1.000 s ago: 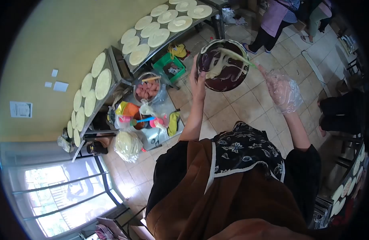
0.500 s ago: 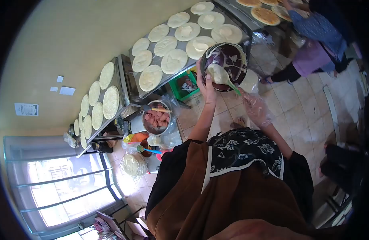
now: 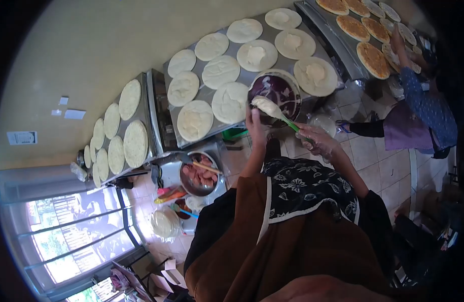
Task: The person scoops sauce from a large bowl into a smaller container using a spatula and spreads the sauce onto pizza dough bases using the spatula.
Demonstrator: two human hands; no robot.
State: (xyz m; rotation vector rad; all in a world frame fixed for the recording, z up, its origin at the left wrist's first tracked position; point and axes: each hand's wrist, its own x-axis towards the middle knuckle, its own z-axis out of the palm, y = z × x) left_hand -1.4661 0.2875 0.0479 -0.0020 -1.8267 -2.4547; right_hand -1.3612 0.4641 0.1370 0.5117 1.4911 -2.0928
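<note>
A dark bowl (image 3: 287,93) smeared with pale cream is held at its near left rim by my left hand (image 3: 256,126). My right hand (image 3: 320,141), in a clear plastic glove, grips the green handle of a spatula (image 3: 291,124). The spatula's head is loaded with cream and lies over the near left part of the bowl. Just beyond the bowl is a metal table (image 3: 264,32) bearing rows of round flat dough. Some rounds, such as the dough round (image 3: 315,76) right of the bowl, carry a dollop of cream.
At the left, another table (image 3: 149,108) holds plain rounds. A pot of pink pieces (image 3: 199,173) stands below it, near bagged rounds (image 3: 165,223). At the upper right, a person (image 3: 425,108) reaches over a table with orange-topped rounds (image 3: 373,59).
The view has moved toward the dough table, and the bowl is now at its edge. The spatula, loaded with cream, has been lifted from inside the bowl toward its near left rim.
</note>
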